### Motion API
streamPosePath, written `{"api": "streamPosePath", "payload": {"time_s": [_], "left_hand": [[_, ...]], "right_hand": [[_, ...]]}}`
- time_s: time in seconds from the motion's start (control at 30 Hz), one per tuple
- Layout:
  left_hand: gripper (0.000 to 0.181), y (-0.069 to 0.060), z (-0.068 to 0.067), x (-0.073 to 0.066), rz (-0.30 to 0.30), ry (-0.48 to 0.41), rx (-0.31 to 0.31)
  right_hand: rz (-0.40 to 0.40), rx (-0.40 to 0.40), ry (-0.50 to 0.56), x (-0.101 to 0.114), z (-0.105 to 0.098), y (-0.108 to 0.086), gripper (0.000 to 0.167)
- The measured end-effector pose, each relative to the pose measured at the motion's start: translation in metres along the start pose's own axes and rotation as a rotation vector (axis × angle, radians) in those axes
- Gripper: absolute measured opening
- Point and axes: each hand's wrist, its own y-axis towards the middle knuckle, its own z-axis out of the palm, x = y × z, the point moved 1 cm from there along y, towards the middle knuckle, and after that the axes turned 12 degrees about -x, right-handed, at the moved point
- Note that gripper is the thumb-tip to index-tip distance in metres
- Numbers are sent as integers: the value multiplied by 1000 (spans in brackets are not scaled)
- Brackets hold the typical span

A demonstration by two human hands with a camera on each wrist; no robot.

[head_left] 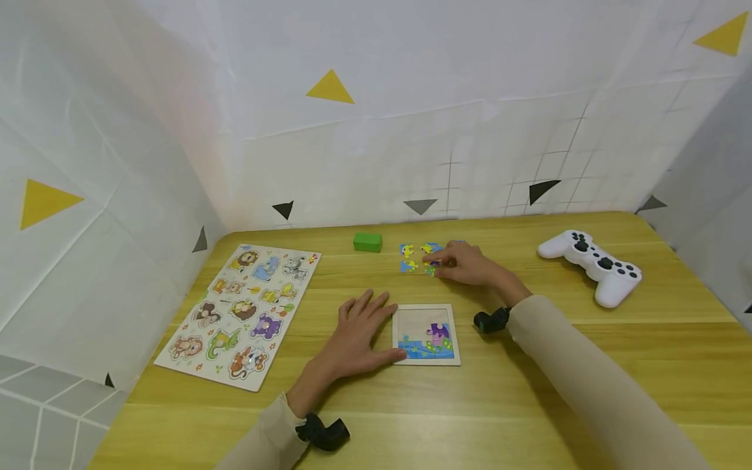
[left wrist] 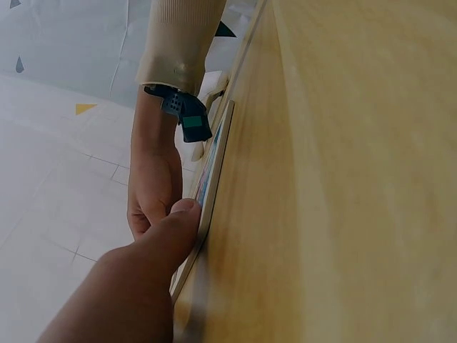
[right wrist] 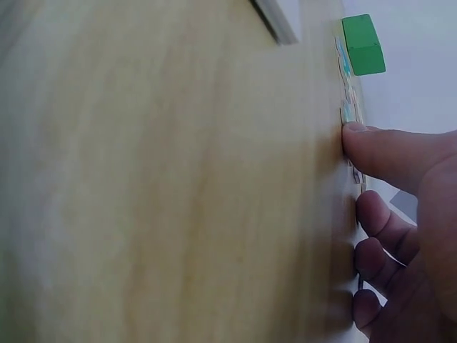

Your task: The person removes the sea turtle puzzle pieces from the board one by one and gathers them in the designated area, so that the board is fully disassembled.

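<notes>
Wood-grain tabletop (head_left: pixel 499 405), strip-patterned, runs from the near side back to a sheeted wall; nearest, beige sleeves (head_left: pixel 587 372) on both arms, a black wrist device (head_left: pixel 324 433) by the left cuff, another on the right wrist; left hand (head_left: pixel 357 336) palm-down, fingers spread wide, holding nothing, thumb resting on the frame of a square wooden puzzle tray (head_left: pixel 414 324); tray lies flat in front of the person, joined blue, purple and pink jigsaw pieces (head_left: pixel 437 335) along its bottom and right side, upper left bare wood; left of it, a slanted animal puzzle board (head_left: pixel 235 326) with lion, zebra, giraffe, crocodile, tiger and others; beyond the tray, right hand (head_left: pixel 467 264) reaches over loose jigsaw pieces (head_left: pixel 430 248), thumb and index narrowly apart at them, other fingers bent; cannot tell whether a piece is pinched; white game controller (head_left: pixel 590 262) well off to the right; green block (head_left: pixel 367 243) near the far edge, left of the loose pieces; behind, white sheeting (head_left: pixel 382 163) with yellow, black and grey triangles.
</notes>
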Motion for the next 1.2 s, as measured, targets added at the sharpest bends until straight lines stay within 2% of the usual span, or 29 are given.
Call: {"api": "streamPosePath", "payload": {"time_s": [0.33, 0.73, 0.97, 1.2], "left_hand": [[88, -1, 1, -1, -7, 3, 11], [88, -1, -1, -3, -9, -1, 15], [89, -1, 0, -1, -13, 10, 18], [88, 0, -1, -1, -5, 1, 17]], "right_hand": [[17, -13, -12, -3, 2, -3, 42], [11, -59, 53, -1, 1, -10, 41], [-30, -71, 110, 4, 0, -15, 40], [-15, -58, 158, 6, -3, -27, 40]]}}
